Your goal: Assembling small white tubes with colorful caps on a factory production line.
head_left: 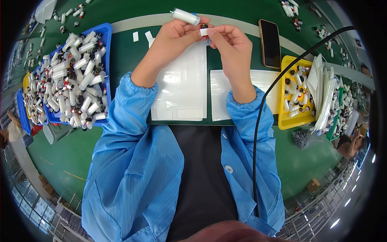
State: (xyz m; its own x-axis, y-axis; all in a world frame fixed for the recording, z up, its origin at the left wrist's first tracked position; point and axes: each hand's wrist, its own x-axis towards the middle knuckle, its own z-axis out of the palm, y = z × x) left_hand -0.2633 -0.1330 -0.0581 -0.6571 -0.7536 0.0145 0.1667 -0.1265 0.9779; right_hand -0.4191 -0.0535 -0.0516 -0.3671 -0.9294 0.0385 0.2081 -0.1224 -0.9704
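A green table (129, 48) fills the view, with a blue bin (105, 30) of small white tubes at the person's left and a yellow tray (287, 121) holding more of them at the right. White backing sheets (183, 80) lie flat in the middle, and a dark phone (269, 43) rests just beyond them to the right. Above the sheets, the left hand (171, 40) is closed around a white tube (184, 16), which sticks out tilted past the fingertips toward the far side. The right hand (229, 46) meets it just beside, thumb and forefinger pinched narrow on a small white label (204, 31). The label sits at the tube's near end, touching the left fingertips.
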